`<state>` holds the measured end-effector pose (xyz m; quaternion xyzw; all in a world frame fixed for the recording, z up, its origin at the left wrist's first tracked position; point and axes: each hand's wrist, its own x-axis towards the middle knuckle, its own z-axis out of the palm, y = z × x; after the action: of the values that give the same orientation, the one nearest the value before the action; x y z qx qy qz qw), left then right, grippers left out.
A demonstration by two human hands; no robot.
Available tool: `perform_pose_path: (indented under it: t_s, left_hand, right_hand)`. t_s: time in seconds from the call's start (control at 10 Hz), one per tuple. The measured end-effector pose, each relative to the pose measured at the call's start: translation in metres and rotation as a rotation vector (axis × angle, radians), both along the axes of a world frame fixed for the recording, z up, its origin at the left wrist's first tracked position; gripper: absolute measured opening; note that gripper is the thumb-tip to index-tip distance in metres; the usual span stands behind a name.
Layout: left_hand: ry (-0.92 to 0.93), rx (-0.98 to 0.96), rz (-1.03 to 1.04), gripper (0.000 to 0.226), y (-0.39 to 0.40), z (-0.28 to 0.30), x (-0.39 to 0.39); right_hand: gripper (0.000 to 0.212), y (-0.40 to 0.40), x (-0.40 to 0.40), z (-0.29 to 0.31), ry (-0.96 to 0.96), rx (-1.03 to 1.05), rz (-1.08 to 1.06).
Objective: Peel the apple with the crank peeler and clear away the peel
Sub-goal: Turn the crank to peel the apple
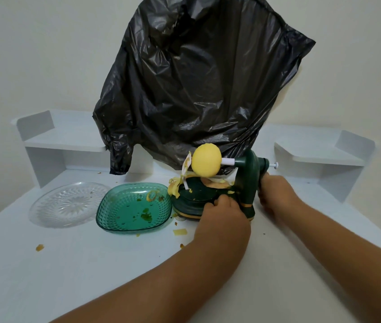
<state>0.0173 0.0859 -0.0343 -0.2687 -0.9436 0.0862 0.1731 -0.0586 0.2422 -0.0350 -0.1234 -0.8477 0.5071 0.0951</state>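
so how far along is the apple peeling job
Peeling looks done: the apple on the crank peeler shows bare yellow flesh. In hand: the left hand grips its base and the right hand is at the crank. Left: peel lies on the base and scraps dot the table, uncleared.

A round, pale-yellow apple (206,160), its visible skin gone, sits skewered sideways on the white shaft of a dark-green plastic crank peeler (246,183) with gold trim, standing upright on the white table. Curled yellow-brown peel strips (215,183) lie on the peeler's round base and spill over its left edge.
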Motion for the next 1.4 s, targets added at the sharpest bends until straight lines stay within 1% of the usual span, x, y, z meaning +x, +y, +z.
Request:
perform_pose_path:
  t_s: [0.1, 0.2, 0.3, 0.4, 0.5, 0.6, 0.7, 0.8, 0.9, 1.0, 1.1, 1.2, 1.3, 1.4]
  left_hand:
    - [-0.014, -0.008, 0.007, 0.036, 0.003, 0.0, 0.001]
    - [-0.029, -0.031, 0.022, 0.037, 0.004, 0.0, 0.0]
    - [-0.024, -0.033, 0.004, 0.038, 0.003, 0.002, 0.0]
    - [-0.036, 0.018, 0.009, 0.036, 0.001, 0.003, -0.001]
    - [-0.032, 0.037, -0.011, 0.035, 0.0, 0.003, 0.002]
    - [-0.03, 0.051, -0.017, 0.034, 0.0, 0.004, 0.001]
    - [-0.032, 0.046, -0.01, 0.034, 0.0, 0.004, 0.001]
    - [-0.025, 0.016, -0.005, 0.034, 0.001, 0.004, 0.001]
    - [-0.021, 0.001, -0.008, 0.034, 0.002, 0.004, 0.0]
    - [-0.021, 0.03, 0.0, 0.033, 0.0, 0.003, 0.0]
    - [-0.023, 0.031, -0.013, 0.035, -0.001, 0.003, 0.001]
    - [-0.022, 0.046, -0.017, 0.034, 0.0, 0.003, 0.0]
    - [-0.033, 0.062, -0.012, 0.034, -0.002, 0.003, -0.002]
    - [-0.028, 0.053, -0.023, 0.034, -0.001, 0.003, -0.002]
  right_hand:
    - [0.035, 0.005, 0.033, -0.016, 0.192, 0.359, -0.101]
    - [0.029, -0.004, 0.06, 0.031, 0.486, 0.477, -0.125]
    - [0.042, -0.007, 0.027, 0.082, 0.573, 0.152, -0.177]
    - [0.047, -0.012, -0.01, 0.092, 0.412, -0.314, -0.131]
    - [0.044, -0.004, -0.021, 0.059, 0.081, -0.588, 0.006]
    - [0.045, 0.008, -0.004, 0.021, -0.091, -0.5, 0.091]
    - [0.048, 0.01, 0.033, 0.0, -0.015, -0.153, 0.086]
    - [0.049, 0.009, 0.061, 0.007, 0.412, 0.303, -0.03]
    - [0.048, 0.002, 0.047, 0.051, 0.669, 0.211, -0.094]
    - [0.055, -0.003, 0.008, 0.084, 0.526, -0.182, -0.105]
    - [0.046, 0.002, -0.019, 0.07, 0.272, -0.409, -0.044]
    - [0.043, 0.009, -0.01, 0.031, -0.002, -0.332, 0.093]
    - [0.041, 0.027, 0.028, 0.017, -0.219, -0.35, 0.335]
    - [0.025, 0.051, 0.058, 0.053, -0.269, -0.325, 0.571]
